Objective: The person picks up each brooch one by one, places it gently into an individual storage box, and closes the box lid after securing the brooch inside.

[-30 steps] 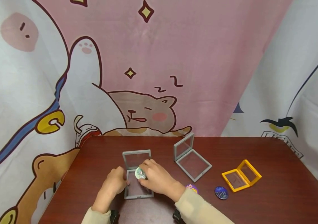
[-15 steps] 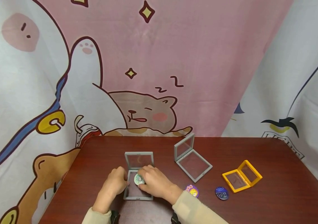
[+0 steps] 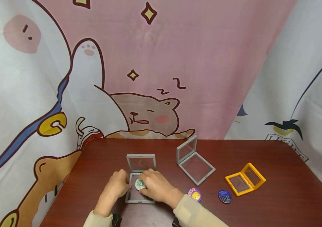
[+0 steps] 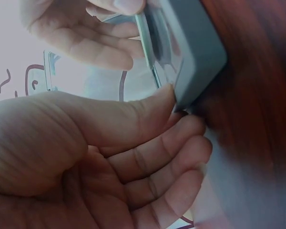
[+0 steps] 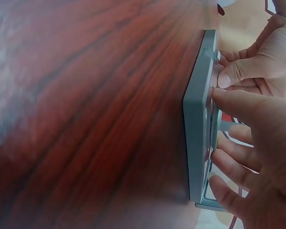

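An unfolded grey display frame with clear film panels lies on the table, its lid raised at the back. At its left side, my left hand pinches the frame's edge between thumb and fingers. My right hand holds a round pale-green badge by its edge, over the lower panel. In the left wrist view, the badge's rim is right against the film, and the left thumb presses at the frame's edge. The right wrist view has the fingertips of my right hand along the panel.
A second grey frame stands unfolded to the right, with a yellow frame beyond it. A purple badge lies near my right wrist, and a blue badge beside the yellow frame. A printed cloth hangs behind the table.
My right hand has brought the pale-green badge lower and nearer me over the panel. The grey frame has shifted slightly to the right. My left hand stays at its edge.
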### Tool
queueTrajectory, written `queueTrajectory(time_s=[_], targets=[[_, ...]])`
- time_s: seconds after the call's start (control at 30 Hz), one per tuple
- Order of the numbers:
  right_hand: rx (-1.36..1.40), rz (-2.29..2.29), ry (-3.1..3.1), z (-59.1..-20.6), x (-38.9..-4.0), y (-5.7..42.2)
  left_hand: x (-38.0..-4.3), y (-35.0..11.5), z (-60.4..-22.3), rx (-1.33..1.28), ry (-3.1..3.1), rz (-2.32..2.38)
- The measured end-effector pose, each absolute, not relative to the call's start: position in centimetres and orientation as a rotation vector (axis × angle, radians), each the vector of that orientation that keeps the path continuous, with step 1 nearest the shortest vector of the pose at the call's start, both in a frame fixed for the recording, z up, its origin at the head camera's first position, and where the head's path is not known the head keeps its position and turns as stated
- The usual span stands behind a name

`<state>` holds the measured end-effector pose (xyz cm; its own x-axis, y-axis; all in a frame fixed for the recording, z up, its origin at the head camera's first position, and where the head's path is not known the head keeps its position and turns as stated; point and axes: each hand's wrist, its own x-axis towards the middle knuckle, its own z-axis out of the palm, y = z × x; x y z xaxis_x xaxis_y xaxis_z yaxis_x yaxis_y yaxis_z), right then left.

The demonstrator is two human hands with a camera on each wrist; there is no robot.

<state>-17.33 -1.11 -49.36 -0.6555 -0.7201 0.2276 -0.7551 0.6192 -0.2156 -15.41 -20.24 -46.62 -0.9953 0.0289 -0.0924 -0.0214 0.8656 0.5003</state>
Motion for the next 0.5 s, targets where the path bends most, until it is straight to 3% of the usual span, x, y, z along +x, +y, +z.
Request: queueTrajectory(time_s=[0.3,0.5], targets=[[1.227,0.474,-2.725,-49.1,-17.1,-1.0,-15.3,-20.4,-46.6,0.012,2.955,0.794],[1.216,0.621,-2.630,-46.9,-17.0,0.2,-15.3,-20.4,-46.6,0.028,2.967,0.789]])
